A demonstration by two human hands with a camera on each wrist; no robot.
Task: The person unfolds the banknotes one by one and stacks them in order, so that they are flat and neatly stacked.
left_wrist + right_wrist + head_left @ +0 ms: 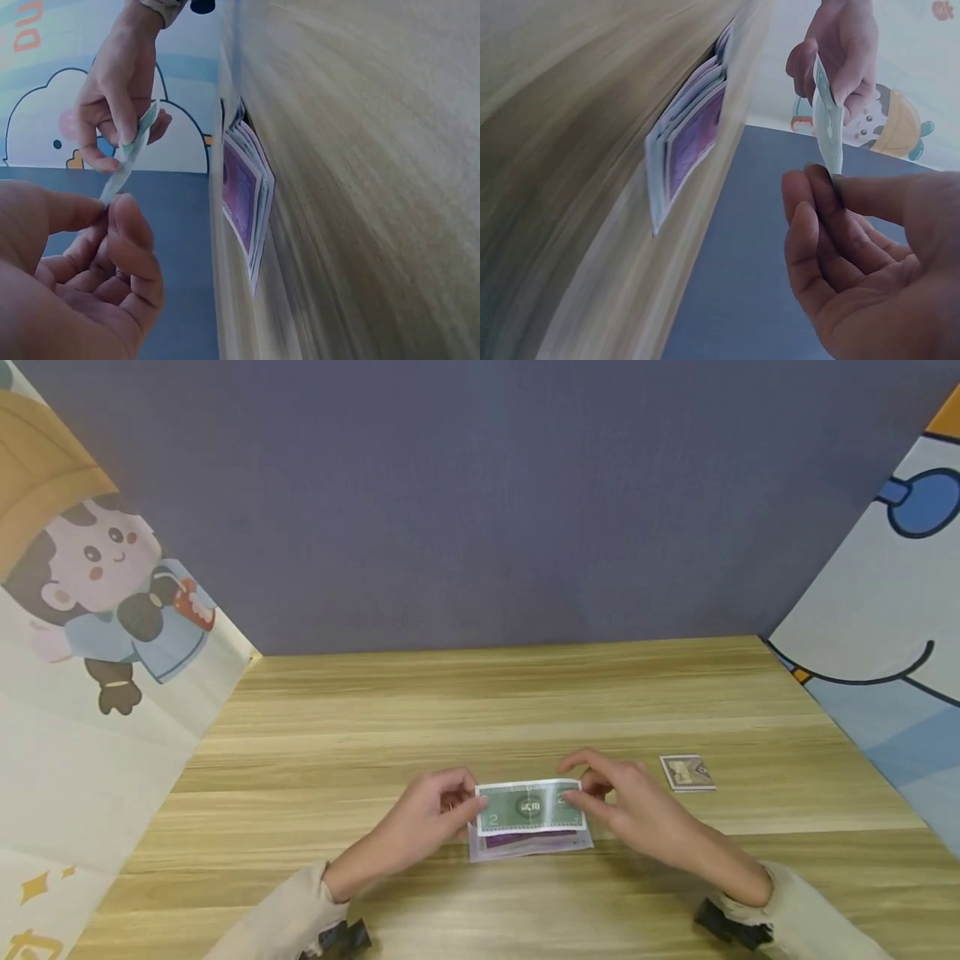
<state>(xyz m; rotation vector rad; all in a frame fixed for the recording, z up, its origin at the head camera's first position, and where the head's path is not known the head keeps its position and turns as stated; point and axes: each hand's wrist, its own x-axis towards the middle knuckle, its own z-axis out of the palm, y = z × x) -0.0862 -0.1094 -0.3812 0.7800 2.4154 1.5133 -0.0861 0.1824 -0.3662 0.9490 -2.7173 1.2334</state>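
Note:
A green banknote (517,810) with a white border and a "2" in its corner is held up between both hands. My left hand (431,814) pinches its left end between thumb and fingers. At the opposite end, my right hand (637,806) pinches it the same way. Beneath the green note, a small stack of purple and pale notes (531,850) lies on the table; both wrist views show its several layers, with a purple note (241,191) on top. The green note is off the stack, seen nearly edge-on in the right wrist view.
A folded brownish note (687,773) lies on the wooden table (360,718), to the right beyond my right hand. A dark blue-grey panel (480,510) rises at the table's back edge. Cartoon-printed walls (112,693) stand on both sides.

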